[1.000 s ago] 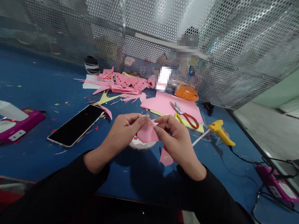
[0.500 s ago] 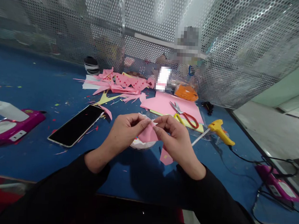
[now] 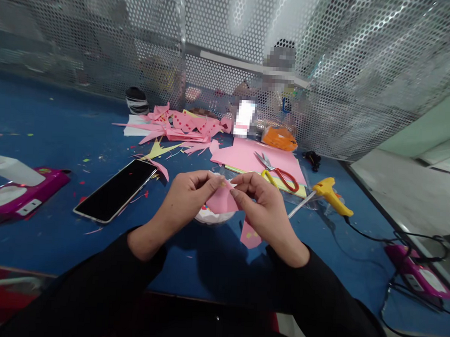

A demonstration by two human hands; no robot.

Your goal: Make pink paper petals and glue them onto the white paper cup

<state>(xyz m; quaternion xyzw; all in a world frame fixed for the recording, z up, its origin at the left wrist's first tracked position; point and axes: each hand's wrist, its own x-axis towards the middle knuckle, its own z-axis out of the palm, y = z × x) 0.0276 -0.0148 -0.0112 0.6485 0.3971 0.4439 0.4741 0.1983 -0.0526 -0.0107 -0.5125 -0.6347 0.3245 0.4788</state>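
Both my hands meet above the blue table [image 3: 53,129], pinching one small pink paper piece [image 3: 220,201] between them. My left hand [image 3: 188,191] grips its left edge with thumb and fingers closed. My right hand [image 3: 263,203] pinches its right edge, fingers curled. Under the paper sits a white round dish [image 3: 211,217], partly hidden. A pink scrap with small dots [image 3: 249,236] lies on the table just below my right hand.
A black phone [image 3: 116,189] lies left of my hands. Red-and-yellow-handled scissors [image 3: 279,174] rest on pink sheets [image 3: 244,157]. A yellow glue gun [image 3: 331,195] lies to the right, its cable trailing. Pink offcuts [image 3: 182,126] pile up at the back by the perforated metal screen [image 3: 346,79]. A magenta device [image 3: 18,198] lies far left.
My fingers have shifted slightly on the pink paper; both hands stay in the same place. The view has tilted a little.
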